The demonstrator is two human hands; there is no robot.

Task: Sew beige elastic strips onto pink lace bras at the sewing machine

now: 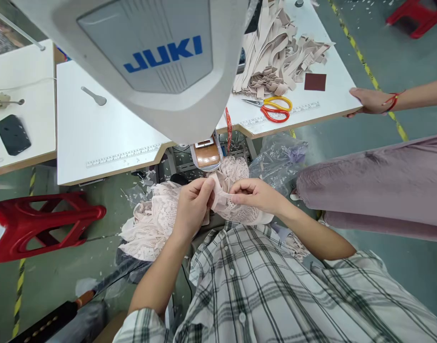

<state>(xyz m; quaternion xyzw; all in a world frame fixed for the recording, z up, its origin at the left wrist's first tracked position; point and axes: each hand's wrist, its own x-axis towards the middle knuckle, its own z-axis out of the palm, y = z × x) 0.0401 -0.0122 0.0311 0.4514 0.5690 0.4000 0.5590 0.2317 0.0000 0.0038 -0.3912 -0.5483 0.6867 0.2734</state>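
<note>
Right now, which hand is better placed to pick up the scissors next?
Probably the right hand: the scissors lie closer to it than to the left hand. Both hands hold the pale lace fabric, so it would likely need to let go first.

The scene was brightly and evenly lit by a cool, whitish light, apparently cast from above. The white tabletop was rendered close to washed out, while the space beneath it was left dimmer. Faint glare was caught by the clear plastic bag, and a soft sheen was shown on the brown machine bed. The pattern of the pale lace was kept legible. Toward the edges, the red stool and mauve trousers were stretched by wide-angle distortion and slightly softened.
</note>
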